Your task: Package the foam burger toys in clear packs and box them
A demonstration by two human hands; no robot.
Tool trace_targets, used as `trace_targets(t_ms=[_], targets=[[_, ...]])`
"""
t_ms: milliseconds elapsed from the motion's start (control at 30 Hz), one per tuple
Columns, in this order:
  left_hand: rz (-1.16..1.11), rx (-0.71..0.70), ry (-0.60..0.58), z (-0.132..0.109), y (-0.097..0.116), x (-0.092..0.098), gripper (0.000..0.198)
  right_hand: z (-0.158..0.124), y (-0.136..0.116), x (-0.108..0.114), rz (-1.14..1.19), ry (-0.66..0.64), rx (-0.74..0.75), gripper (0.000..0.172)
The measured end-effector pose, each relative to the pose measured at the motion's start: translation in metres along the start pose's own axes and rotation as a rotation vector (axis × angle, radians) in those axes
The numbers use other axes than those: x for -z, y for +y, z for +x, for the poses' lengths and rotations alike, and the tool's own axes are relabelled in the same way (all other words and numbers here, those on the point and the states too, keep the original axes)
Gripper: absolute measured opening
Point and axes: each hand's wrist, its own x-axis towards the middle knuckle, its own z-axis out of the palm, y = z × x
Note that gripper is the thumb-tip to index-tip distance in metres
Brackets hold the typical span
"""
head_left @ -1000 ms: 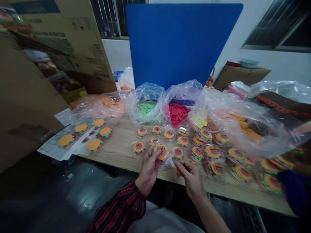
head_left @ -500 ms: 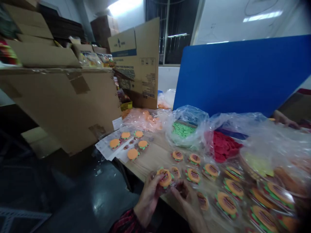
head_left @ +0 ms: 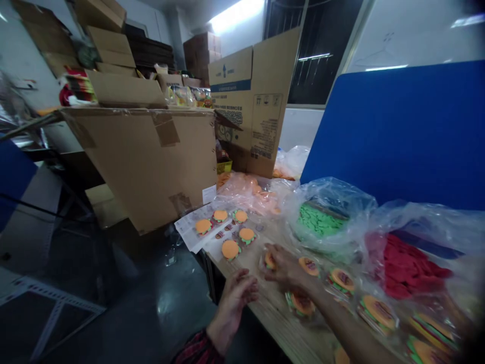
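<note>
My right hand (head_left: 288,268) reaches across the table with its fingers closed round a toy hamburger (head_left: 270,261) in a clear plastic shell, at the tabletop. The palm and wrist hide part of the toys behind. My left hand (head_left: 234,301) is by the table's front edge, fingers loosely bent and apart, holding nothing. Close to the right hand lie another packed toy hamburger (head_left: 308,266) with a printed top and one (head_left: 301,304) partly under the forearm. Several plain-topped toy hamburgers (head_left: 231,249) lie to the left, some on white paper (head_left: 189,233).
Behind the toys stand clear bags of green pieces (head_left: 322,218) and red pieces (head_left: 411,268). Orange pieces (head_left: 248,189) lie in plastic farther back. A large carton (head_left: 151,167) stands at the left, and a blue board (head_left: 401,131) rises behind the table.
The toy hamburger held between both hands is now in my right hand, farther forward at the table. My left hand has let go of it. The view has turned left.
</note>
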Motion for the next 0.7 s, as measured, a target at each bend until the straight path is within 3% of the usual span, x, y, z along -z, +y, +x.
trace_targets(t_ms=[100, 167, 267, 433, 533, 700], targets=[[-0.024, -0.029, 0.049, 0.009, 0.004, 0.015, 0.049, 0.025, 0.027, 0.005, -0.011, 0.02, -0.086, 0.076], [-0.036, -0.048, 0.072, 0.015, 0.004, 0.025, 0.045, 0.041, 0.038, 0.01, -0.005, 0.052, -0.111, 0.062], [-0.044, -0.082, 0.083, 0.025, 0.003, 0.036, 0.039, 0.073, 0.044, 0.018, -0.003, 0.134, -0.159, 0.036], [-0.036, -0.113, 0.117, 0.034, 0.01, 0.039, 0.039, 0.122, 0.046, 0.017, -0.003, 0.242, -0.229, 0.014], [-0.027, -0.114, 0.111, 0.033, 0.016, 0.037, 0.038, 0.129, 0.044, 0.012, 0.005, 0.324, -0.233, 0.008], [0.012, -0.108, 0.085, 0.032, 0.019, 0.035, 0.037, 0.115, 0.029, 0.004, 0.057, 0.415, -0.134, 0.021]])
